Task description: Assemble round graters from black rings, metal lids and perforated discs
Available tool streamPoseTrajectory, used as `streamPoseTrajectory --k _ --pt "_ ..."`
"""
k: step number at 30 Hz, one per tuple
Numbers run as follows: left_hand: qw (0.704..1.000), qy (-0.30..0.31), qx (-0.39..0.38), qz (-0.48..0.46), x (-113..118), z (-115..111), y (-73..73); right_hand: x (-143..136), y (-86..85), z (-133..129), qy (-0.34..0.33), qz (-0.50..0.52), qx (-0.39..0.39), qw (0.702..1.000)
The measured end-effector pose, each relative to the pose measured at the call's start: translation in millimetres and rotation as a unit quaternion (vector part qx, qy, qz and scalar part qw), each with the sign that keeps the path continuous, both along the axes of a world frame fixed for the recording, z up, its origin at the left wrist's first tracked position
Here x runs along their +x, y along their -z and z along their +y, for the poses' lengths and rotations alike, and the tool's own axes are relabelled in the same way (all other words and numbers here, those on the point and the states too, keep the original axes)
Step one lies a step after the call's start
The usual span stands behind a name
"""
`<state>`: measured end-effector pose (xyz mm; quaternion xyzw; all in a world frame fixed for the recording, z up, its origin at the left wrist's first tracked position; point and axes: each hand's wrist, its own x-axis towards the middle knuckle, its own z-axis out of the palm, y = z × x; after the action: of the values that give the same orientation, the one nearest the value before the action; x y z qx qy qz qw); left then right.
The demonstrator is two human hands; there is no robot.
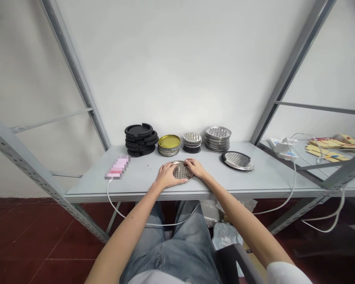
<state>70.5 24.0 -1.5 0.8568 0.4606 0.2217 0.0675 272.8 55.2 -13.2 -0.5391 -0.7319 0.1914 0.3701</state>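
A round metal grater disc (182, 172) lies near the table's front edge, with my left hand (167, 176) closed on its left rim and my right hand (196, 168) on its right rim. Behind it, from left to right, stand a pile of black rings (139, 140), a stack topped by a gold plate (169, 142), a small stack of slotted discs (192, 141) and a taller stack of silver grater discs (218, 136). To the right a grater disc in a black rim (238, 161) rests on the table.
A blurred pink object (118, 167) with a white cable lies at the left of the grey table (136, 177). Metal shelf posts (79, 75) rise at both sides. Yellow envelopes (331, 148) and a white box (282, 146) are at the far right.
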Motion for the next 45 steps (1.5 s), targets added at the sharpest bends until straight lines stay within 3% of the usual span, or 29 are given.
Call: streamPoseTrajectory --k 19,32,45 --pt "1.000 -0.006 -0.012 0.011 0.9 -1.3 -3.8 1.2 -5.2 -8.2 -0.044 0.010 -0.018 0.999" --pt "1.000 0.001 0.004 -0.005 0.3 0.2 -1.8 1.2 -3.1 -5.4 0.005 -0.023 -0.049 0.999" --pt "1.000 0.003 -0.002 -0.026 0.3 -0.6 -1.5 2.9 -6.0 -4.1 0.012 -0.102 -0.022 0.994"
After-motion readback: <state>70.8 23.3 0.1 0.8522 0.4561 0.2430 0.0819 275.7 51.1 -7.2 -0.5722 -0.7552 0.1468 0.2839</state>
